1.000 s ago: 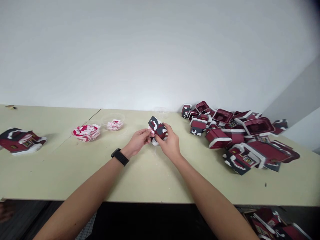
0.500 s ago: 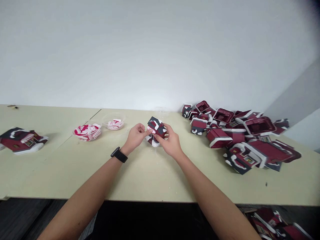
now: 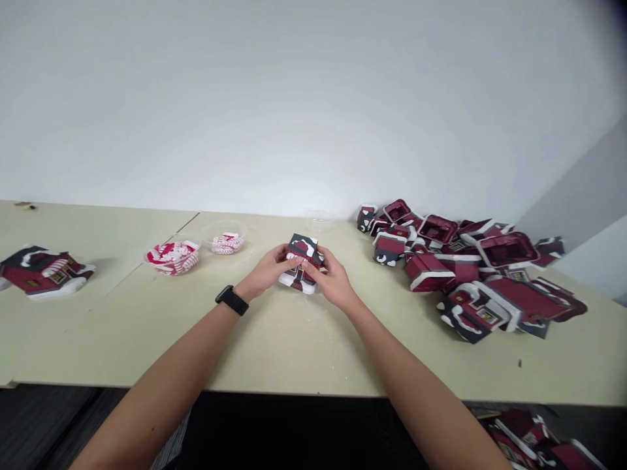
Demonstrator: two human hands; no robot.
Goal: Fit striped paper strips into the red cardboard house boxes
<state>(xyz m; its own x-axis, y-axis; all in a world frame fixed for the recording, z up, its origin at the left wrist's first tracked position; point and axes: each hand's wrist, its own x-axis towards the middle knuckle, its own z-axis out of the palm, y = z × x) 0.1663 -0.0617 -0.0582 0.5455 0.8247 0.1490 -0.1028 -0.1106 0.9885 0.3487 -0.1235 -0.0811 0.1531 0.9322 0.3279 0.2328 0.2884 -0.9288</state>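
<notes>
House (image 3: 304, 246) turned straighter; left hand (image 3: 267, 271) — now clasping it.

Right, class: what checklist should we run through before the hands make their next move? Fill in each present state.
1. Left hand on the small house: ok.
2. Right hand steadying its other side: ok.
3. House front fully visible: not ok, thumbs cover part.
4. House resting on the table: cannot tell.
5. Striped pieces in view: ok, left of the hands.
</notes>
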